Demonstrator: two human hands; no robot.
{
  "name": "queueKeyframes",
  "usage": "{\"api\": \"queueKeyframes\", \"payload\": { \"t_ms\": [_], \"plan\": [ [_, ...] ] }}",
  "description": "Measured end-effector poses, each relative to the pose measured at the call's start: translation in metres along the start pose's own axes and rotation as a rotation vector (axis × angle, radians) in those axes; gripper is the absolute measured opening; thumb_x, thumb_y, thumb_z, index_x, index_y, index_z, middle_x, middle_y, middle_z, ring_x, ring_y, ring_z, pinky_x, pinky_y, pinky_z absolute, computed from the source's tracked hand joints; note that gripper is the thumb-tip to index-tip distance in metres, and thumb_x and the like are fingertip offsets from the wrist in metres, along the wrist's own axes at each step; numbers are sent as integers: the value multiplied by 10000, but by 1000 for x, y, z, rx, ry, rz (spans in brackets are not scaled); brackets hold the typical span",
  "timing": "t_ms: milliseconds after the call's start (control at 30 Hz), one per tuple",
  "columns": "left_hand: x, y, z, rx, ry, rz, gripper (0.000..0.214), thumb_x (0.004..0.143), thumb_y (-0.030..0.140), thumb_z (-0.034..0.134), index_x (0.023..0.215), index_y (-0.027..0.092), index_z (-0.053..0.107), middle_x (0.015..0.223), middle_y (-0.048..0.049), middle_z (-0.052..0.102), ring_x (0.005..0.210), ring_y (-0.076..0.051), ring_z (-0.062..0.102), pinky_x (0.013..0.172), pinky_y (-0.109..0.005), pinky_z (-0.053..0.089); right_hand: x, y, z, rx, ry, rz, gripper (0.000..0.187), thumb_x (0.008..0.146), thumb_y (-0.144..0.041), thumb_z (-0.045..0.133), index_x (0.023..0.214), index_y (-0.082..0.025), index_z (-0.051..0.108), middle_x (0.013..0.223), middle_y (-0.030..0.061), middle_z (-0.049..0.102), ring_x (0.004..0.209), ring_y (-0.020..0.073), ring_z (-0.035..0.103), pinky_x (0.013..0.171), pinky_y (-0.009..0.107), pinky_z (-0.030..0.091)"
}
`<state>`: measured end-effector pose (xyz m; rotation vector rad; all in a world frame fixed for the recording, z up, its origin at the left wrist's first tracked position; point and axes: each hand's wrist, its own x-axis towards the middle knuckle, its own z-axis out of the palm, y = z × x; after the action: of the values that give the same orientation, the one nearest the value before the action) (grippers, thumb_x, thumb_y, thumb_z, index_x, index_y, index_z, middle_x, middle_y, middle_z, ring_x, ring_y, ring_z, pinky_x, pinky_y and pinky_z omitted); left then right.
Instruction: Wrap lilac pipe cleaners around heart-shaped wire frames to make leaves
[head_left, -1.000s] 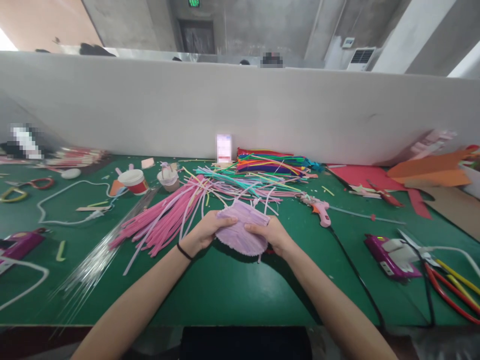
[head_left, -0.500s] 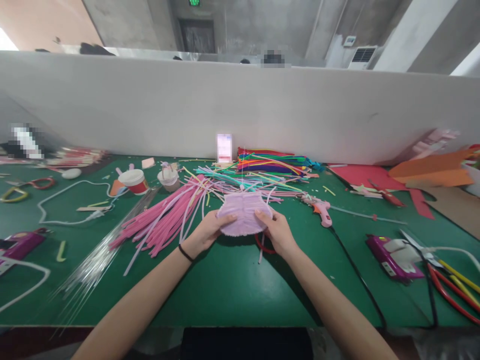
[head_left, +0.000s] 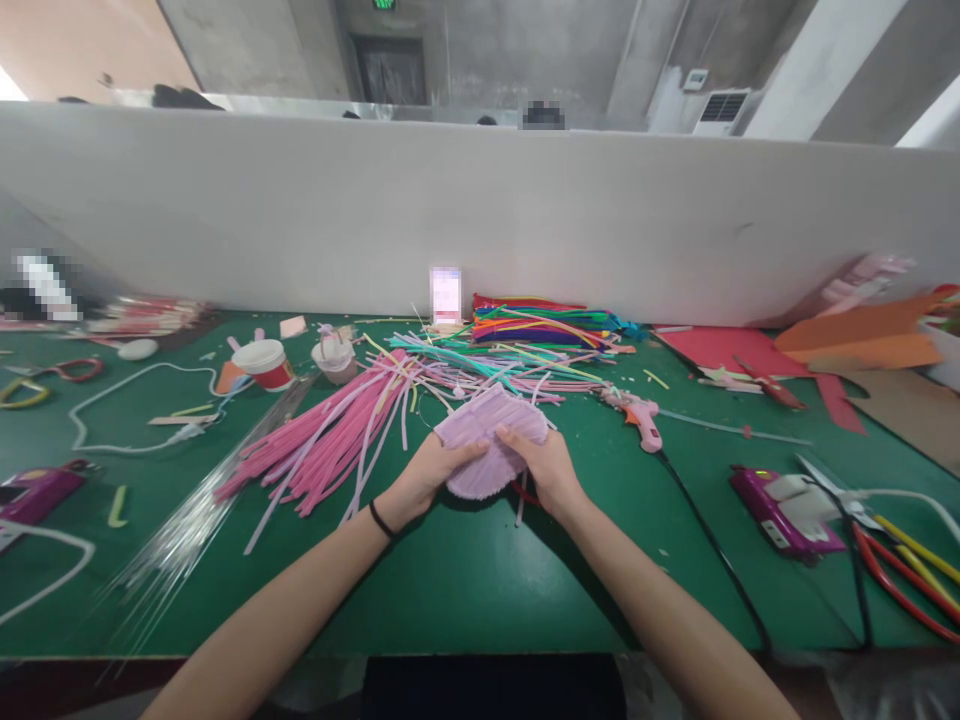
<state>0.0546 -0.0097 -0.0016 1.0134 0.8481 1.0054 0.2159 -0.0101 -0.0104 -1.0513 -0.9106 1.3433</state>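
Note:
A fan-shaped piece of lilac pipe cleaners [head_left: 491,425], laid side by side, is held above the table between both hands. My left hand [head_left: 435,470] grips its left edge, thumb on top. On the opposite edge my right hand [head_left: 551,470] is closed, its thumb pressing near the middle of the piece. The fingers underneath are hidden. Part of a red loop shows below the right hand. Just to the left lies a bundle of pink pipe cleaners [head_left: 337,430], with several lilac ones across it.
Multicoloured pipe cleaners [head_left: 540,320] lie behind, near a propped phone [head_left: 446,295]. A pink glue gun [head_left: 641,420] with a black cord rests right. Farther right are a purple power strip [head_left: 784,510] and scissors [head_left: 885,530]. Left are a paper cup [head_left: 264,363] and thin wires [head_left: 187,530].
The lilac piece has turned and tilted, its left side now lower. The right thumb has shifted inward across it. Both hands keep hold.

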Motion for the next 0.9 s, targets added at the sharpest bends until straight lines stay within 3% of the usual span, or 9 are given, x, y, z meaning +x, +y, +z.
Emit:
{"api": "queueKeyframes", "payload": {
  "t_ms": [167, 467, 700, 900],
  "plan": [
    [1, 0, -4, 62, 102, 1, 505, 653, 310, 788, 1100, 117, 656, 1141, -139, 670, 977, -286, 654, 877, -398, 506, -1, -1, 1, 40, 14, -32, 362, 606, -363, 796, 890, -151, 720, 873, 58, 738, 742, 208, 675, 720, 347, 535],
    [-1, 7, -5, 103, 133, 23, 457, 602, 292, 817, 1004, 115, 691, 1048, -115, 710, 929, -276, 667, 849, -377, 521, -1, -2, 5, 191, 2, 23, 376, 592, -334, 811, 907, -154, 715, 872, 49, 738, 728, 210, 675, 736, 365, 536],
    [-3, 4, -5, 138, 9, -5, 562, 648, 300, 792, 1158, 140, 618, 1176, -129, 655, 1051, -299, 624, 932, -424, 481, 0, -1, 3, 90, 57, -47, 362, 604, -353, 798, 903, -164, 722, 897, 51, 737, 769, 211, 672, 752, 355, 527],
    [-4, 1, 0, 116, -32, 85, 725, 645, 271, 798, 1306, 211, 504, 1293, -120, 579, 1175, -308, 545, 1025, -465, 399, -7, 4, 9, 79, -48, -13, 348, 622, -383, 778, 905, -190, 721, 919, 35, 735, 820, 219, 669, 773, 348, 521]
  ]
}}
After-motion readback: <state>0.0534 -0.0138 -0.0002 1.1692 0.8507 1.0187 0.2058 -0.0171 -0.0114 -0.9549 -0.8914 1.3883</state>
